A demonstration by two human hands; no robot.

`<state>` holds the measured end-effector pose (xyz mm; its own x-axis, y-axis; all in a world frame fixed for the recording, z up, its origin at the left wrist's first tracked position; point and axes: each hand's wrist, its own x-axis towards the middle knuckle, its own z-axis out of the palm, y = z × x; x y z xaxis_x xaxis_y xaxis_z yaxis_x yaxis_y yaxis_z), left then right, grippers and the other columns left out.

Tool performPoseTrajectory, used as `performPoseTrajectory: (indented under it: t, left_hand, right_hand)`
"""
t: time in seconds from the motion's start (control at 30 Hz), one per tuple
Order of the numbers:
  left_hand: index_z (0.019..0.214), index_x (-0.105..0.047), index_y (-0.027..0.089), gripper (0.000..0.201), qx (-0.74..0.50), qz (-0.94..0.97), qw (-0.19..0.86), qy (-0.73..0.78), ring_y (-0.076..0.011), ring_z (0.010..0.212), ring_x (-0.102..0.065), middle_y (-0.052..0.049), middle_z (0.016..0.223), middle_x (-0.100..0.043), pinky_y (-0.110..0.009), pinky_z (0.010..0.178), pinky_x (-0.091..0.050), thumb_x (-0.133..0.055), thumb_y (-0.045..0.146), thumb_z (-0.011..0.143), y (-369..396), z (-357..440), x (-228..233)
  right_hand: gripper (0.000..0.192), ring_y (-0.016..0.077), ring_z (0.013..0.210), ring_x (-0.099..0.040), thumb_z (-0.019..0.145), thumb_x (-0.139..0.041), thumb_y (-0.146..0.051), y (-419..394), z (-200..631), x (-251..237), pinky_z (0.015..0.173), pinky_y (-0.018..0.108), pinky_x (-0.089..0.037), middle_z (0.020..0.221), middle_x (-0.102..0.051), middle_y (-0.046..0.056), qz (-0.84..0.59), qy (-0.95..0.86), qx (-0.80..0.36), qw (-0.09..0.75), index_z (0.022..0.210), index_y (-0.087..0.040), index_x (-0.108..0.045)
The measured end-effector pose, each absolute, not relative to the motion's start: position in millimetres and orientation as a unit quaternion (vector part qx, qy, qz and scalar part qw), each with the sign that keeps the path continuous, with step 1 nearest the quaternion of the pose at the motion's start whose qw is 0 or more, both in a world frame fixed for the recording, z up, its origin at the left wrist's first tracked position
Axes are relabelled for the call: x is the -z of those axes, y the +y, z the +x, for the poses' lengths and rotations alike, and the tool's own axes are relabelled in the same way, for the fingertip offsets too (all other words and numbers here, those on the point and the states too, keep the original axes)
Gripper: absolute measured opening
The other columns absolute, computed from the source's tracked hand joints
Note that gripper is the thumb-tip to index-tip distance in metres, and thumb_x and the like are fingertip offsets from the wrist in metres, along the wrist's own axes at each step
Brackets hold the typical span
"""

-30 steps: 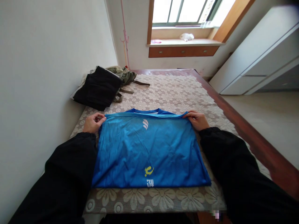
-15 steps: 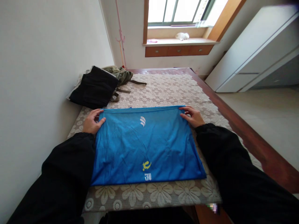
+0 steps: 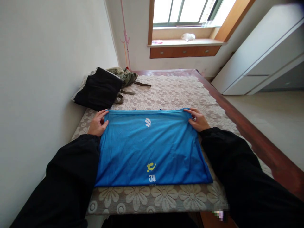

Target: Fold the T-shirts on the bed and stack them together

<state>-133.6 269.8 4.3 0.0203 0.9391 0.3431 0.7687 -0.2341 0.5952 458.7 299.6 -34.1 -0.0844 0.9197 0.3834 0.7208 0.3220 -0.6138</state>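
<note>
Fingers of left hand point(image 3: 97, 123) and right hand point(image 3: 197, 119) pinch blue shirt's point(image 3: 152, 147) far corners — fold laid near bed's point(image 3: 166, 91) near edge; smoothing seems next.

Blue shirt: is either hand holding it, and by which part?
Both: left hand and right hand rest on the blue shirt at its far corners.

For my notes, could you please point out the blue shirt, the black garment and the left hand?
blue shirt point(image 3: 152, 148), head view, middle of its front panel.
black garment point(image 3: 101, 90), head view, centre of the folded pile.
left hand point(image 3: 97, 123), head view, back of the hand.
</note>
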Motion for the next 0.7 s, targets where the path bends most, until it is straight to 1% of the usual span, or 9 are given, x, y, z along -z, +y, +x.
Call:
performPoseTrajectory:
  t: [0.03, 0.1, 0.2, 0.23, 0.37, 0.47, 0.57, 0.63, 0.7]
  left_hand:
    - [0.147, -0.069, 0.018, 0.063, -0.347, 0.707, 0.123, 0.603, -0.0173, 0.078, -0.063, -0.016, 0.158, -0.062, -0.038, 0.084, -0.062, -0.065, 0.037, 0.087, 270.1, -133.4, -4.3]
    - [0.149, -0.068, 0.019, 0.063, -0.346, 0.715, 0.123, 0.596, -0.0194, 0.085, -0.066, -0.015, 0.161, -0.060, -0.039, 0.086, -0.062, -0.063, 0.037, 0.089, 270.3, -133.0, -4.6]
    - [0.155, -0.063, 0.022, 0.064, -0.353, 0.717, 0.112, 0.590, -0.0233, 0.101, -0.069, -0.014, 0.166, -0.055, -0.040, 0.094, -0.063, -0.061, 0.037, 0.093, 270.5, -133.3, -4.4]
    - [0.156, -0.062, 0.023, 0.065, -0.353, 0.717, 0.111, 0.591, -0.0236, 0.102, -0.070, -0.013, 0.167, -0.055, -0.041, 0.096, -0.062, -0.061, 0.037, 0.094, 270.7, -133.7, -3.8]
    - [0.151, -0.068, 0.020, 0.063, -0.335, 0.716, 0.124, 0.600, -0.0201, 0.086, -0.065, -0.014, 0.161, -0.061, -0.043, 0.096, -0.062, -0.062, 0.038, 0.091, 272.3, -135.4, 0.2]
    - [0.149, -0.068, 0.017, 0.063, -0.332, 0.710, 0.131, 0.606, -0.0171, 0.080, -0.062, -0.015, 0.161, -0.060, -0.041, 0.091, -0.062, -0.061, 0.039, 0.090, 273.1, -131.7, -0.9]
    - [0.149, -0.066, 0.014, 0.067, -0.344, 0.683, 0.142, 0.629, -0.0158, 0.083, -0.065, -0.018, 0.166, -0.054, -0.037, 0.087, -0.062, -0.062, 0.039, 0.087, 270.8, -123.2, -15.1]
    - [0.148, -0.065, 0.012, 0.069, -0.337, 0.649, 0.161, 0.663, -0.0177, 0.090, -0.069, -0.019, 0.164, -0.055, -0.036, 0.088, -0.062, -0.064, 0.039, 0.085, 263.0, -117.6, -34.5]
    - [0.143, -0.066, 0.011, 0.067, -0.303, 0.624, 0.195, 0.693, -0.0212, 0.096, -0.072, -0.019, 0.150, -0.067, -0.036, 0.089, -0.061, -0.064, 0.044, 0.085, 245.5, -114.4, -59.7]
  right_hand:
    - [0.069, 0.0340, 0.118, -0.071, 0.070, -0.062, -0.021, 299.0, 458.1, 33.0, 0.087, 0.044, -0.063, 0.145, -0.069, 0.016, -0.564, -0.726, -0.132, 0.371, 0.136, -0.021, -0.079]
    - [0.069, 0.0341, 0.118, -0.071, 0.071, -0.062, -0.020, 297.2, 457.6, 29.5, 0.087, 0.044, -0.063, 0.144, -0.069, 0.016, -0.556, -0.728, -0.128, 0.380, 0.137, -0.021, -0.078]
    - [0.069, 0.0311, 0.110, -0.072, 0.073, -0.062, -0.020, 295.0, 458.7, 24.6, 0.085, 0.042, -0.063, 0.145, -0.069, 0.015, -0.550, -0.723, -0.115, 0.402, 0.140, -0.022, -0.077]
    - [0.069, 0.0300, 0.106, -0.072, 0.073, -0.063, -0.020, 294.7, 459.4, 24.0, 0.084, 0.042, -0.062, 0.145, -0.069, 0.015, -0.553, -0.720, -0.113, 0.403, 0.141, -0.022, -0.076]
    - [0.067, 0.0246, 0.086, -0.070, 0.071, -0.063, -0.021, 296.7, 460.2, 29.1, 0.081, 0.044, -0.062, 0.143, -0.069, 0.017, -0.579, -0.718, -0.133, 0.363, 0.137, -0.019, -0.077]
    - [0.068, 0.0237, 0.087, -0.069, 0.071, -0.064, -0.023, 299.2, 456.3, 32.2, 0.082, 0.044, -0.063, 0.145, -0.067, 0.017, -0.576, -0.723, -0.134, 0.357, 0.138, -0.021, -0.075]
    - [0.070, 0.0231, 0.089, -0.070, 0.074, -0.068, -0.029, 296.6, 450.6, 20.5, 0.077, 0.042, -0.062, 0.156, -0.058, 0.017, -0.578, -0.706, -0.109, 0.394, 0.144, -0.023, -0.067]
    - [0.059, 0.0229, 0.088, -0.071, 0.079, -0.070, -0.034, 285.0, 449.1, 1.5, 0.076, 0.040, -0.061, 0.148, -0.064, 0.017, -0.599, -0.682, -0.097, 0.408, 0.137, -0.023, -0.069]
    - [0.039, 0.0229, 0.083, -0.071, 0.085, -0.069, -0.041, 259.1, 450.5, -23.3, 0.073, 0.037, -0.059, 0.122, -0.076, 0.013, -0.619, -0.675, -0.112, 0.385, 0.119, -0.022, -0.074]
